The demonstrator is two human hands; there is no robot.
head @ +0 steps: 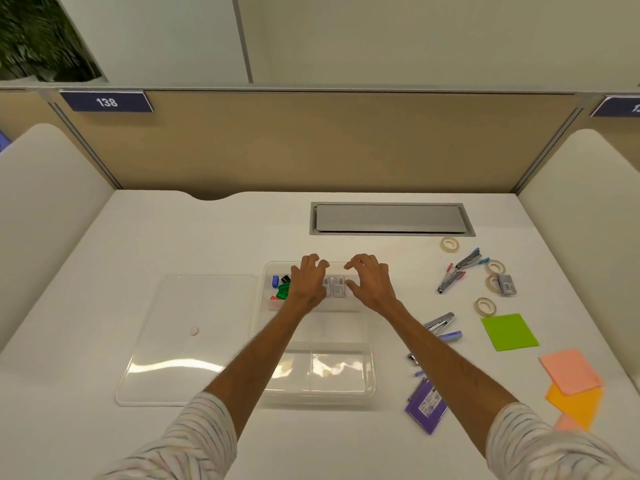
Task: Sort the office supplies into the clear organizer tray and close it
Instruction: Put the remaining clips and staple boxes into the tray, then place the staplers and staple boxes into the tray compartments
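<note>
We see both hands out over the far end of the clear plastic organizer tray (346,329), held apart: left hand (307,282) and right hand (371,284) side by side with a short gap. Fingers on both are arched and spread, tips down near the tray's far wall. In the gap sit small grey labelled boxes (334,287), inside a far compartment. The right thumb touches their right edge and the left hand covers their left edge. We cannot tell whether either hand grips the boxes or only rests on them. Just left of the left hand, in the far-left compartment, lie small coloured plastic pieces (282,289): blue, black, green, red. Left of the left forearm, the clear flat lid (194,341) lies on the white desk (173,244), beside the tray and off it. Right of the right hand, well apart from it, rolls of pale tape (450,244) and silver staplers (448,282) lie loose on the desk. Right of the right forearm we see a green square note pad (509,332), then a pink note pad (569,370) overlapping an orange note pad (576,405). A purple flat packet (426,407) lies just beside the right forearm.
</note>
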